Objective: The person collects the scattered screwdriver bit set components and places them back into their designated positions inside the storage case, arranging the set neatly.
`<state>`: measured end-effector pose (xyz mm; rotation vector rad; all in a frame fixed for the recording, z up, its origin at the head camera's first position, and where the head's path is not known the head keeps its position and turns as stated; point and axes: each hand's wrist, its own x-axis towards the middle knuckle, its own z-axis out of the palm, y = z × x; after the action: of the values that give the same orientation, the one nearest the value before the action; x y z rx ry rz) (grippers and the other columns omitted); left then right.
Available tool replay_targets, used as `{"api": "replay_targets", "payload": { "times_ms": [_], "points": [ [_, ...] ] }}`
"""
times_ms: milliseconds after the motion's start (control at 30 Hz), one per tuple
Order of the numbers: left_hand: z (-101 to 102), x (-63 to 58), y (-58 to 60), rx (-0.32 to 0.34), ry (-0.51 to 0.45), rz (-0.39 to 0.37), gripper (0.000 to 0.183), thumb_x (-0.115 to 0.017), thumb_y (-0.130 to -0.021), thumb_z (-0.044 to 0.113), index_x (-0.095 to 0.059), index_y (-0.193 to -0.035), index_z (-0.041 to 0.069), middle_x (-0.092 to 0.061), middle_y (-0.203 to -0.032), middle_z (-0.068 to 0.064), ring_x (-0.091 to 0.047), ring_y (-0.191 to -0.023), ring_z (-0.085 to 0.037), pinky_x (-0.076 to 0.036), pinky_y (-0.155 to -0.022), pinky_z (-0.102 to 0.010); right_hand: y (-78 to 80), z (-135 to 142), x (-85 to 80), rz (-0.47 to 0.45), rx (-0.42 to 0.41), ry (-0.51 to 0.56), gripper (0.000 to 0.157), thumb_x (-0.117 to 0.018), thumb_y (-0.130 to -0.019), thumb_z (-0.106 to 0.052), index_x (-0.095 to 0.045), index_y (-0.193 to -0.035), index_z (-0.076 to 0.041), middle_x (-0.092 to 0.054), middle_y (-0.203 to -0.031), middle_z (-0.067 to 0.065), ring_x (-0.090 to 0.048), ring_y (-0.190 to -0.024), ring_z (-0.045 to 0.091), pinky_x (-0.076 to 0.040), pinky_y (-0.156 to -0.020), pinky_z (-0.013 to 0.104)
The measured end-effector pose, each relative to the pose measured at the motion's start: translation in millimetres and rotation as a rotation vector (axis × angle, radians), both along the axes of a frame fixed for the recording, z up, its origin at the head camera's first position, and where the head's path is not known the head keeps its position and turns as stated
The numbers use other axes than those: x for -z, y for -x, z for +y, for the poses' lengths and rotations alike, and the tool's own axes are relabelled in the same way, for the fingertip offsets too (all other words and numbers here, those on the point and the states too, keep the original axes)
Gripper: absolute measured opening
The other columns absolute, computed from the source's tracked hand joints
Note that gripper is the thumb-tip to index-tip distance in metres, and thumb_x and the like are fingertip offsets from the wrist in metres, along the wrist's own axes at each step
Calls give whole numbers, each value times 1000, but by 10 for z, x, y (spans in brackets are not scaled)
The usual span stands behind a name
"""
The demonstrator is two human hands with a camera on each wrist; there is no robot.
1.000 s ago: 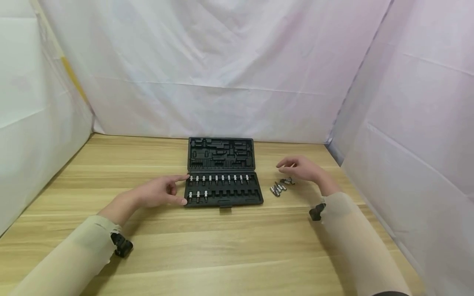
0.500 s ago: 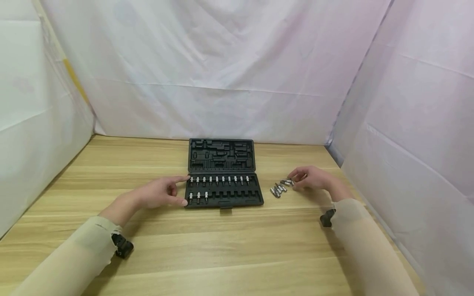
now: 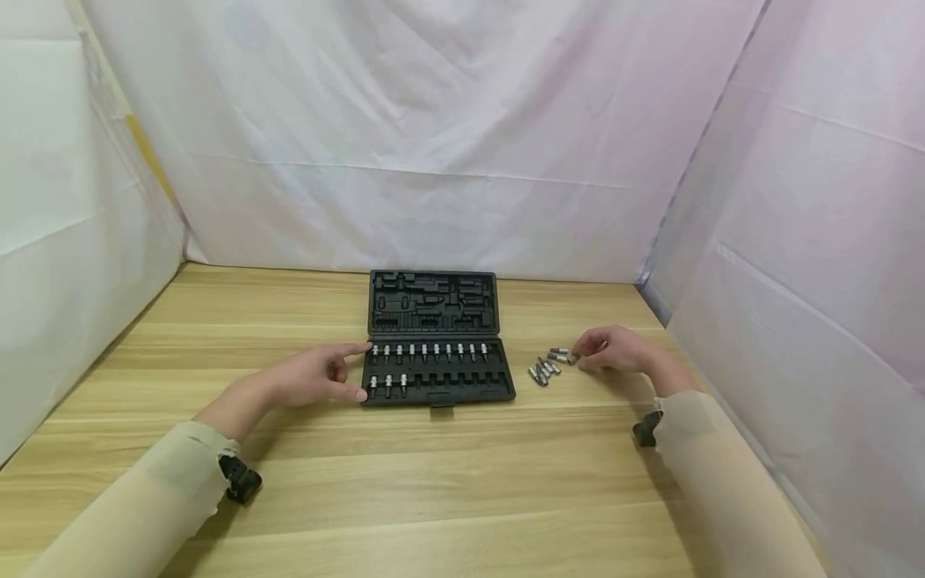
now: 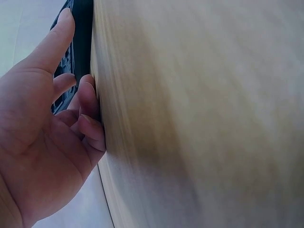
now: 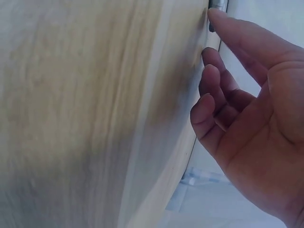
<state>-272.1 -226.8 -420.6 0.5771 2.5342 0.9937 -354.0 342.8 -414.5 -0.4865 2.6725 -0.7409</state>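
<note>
Head view — left hand (image 3: 309,376) spread against black case (image 3: 435,336); right hand (image 3: 614,350) pinching bit socket (image 3: 571,360).

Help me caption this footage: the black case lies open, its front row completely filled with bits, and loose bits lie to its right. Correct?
No, the head view shows the front row of the black case holding just three bits; the rest stands.

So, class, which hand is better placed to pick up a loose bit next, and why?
Likely the right hand: its fingertips are at the loose bits, while the left hand is across the black case from them.
</note>
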Motion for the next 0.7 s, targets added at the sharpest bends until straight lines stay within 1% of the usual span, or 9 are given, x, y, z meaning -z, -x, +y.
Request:
{"api": "replay_targets", "payload": {
  "times_ms": [200,267,400,500,633,700],
  "points": [
    [-1,4,2,-1,6,6,98,-88,-93,43,-37,-172,13,-64,-98,-5,-56,-86,-20,-51,-72,-30,-16,-39,-4,-18,0,-15,18,-87,-96,-25,-82,-109,-14,-78,-109,4,-62,-98,17,-49,-89,34],
    [2,9,-1,-2,4,3,98,-88,-93,43,-37,-172,13,-63,-98,-5,-56,-86,-20,-51,-72,-30,-24,-41,-7,-12,-13,-25,17,-86,-97,-26,-82,-107,-14,-78,-108,3,-62,-98,17,-49,-90,34],
    [9,16,-3,-5,4,-3,98,-87,-93,44,-37,-172,14,-63,-99,-6,-56,-87,-20,-51,-72,-30,-46,-13,-30,11,11,-48,17,-83,-99,-30,-81,-106,-14,-79,-110,2,-63,-103,17,-49,-94,36],
    [11,17,-1,-6,2,-8,98,-87,-94,44,-36,-173,15,-63,-100,-6,-56,-88,-21,-52,-72,-30,-49,0,-61,32,44,-26,19,-81,-101,-30,-79,-109,-13,-78,-109,2,-64,-104,17,-50,-94,36],
    [10,11,-1,-9,1,-11,99,-87,-94,43,-36,-173,15,-63,-100,-6,-55,-88,-21,-52,-73,-30,-31,-37,-109,45,37,64,24,-75,-105,-23,-75,-125,-9,-78,-107,10,-67,-98,21,-54,-85,35],
    [9,9,-4,-11,3,-9,99,-87,-93,43,-36,-173,15,-63,-100,-6,-55,-88,-21,-52,-73,-31,-26,-75,-129,45,25,102,28,-72,-107,-20,-73,-133,-10,-78,-107,12,-68,-97,23,-56,-84,36]
  ]
}}
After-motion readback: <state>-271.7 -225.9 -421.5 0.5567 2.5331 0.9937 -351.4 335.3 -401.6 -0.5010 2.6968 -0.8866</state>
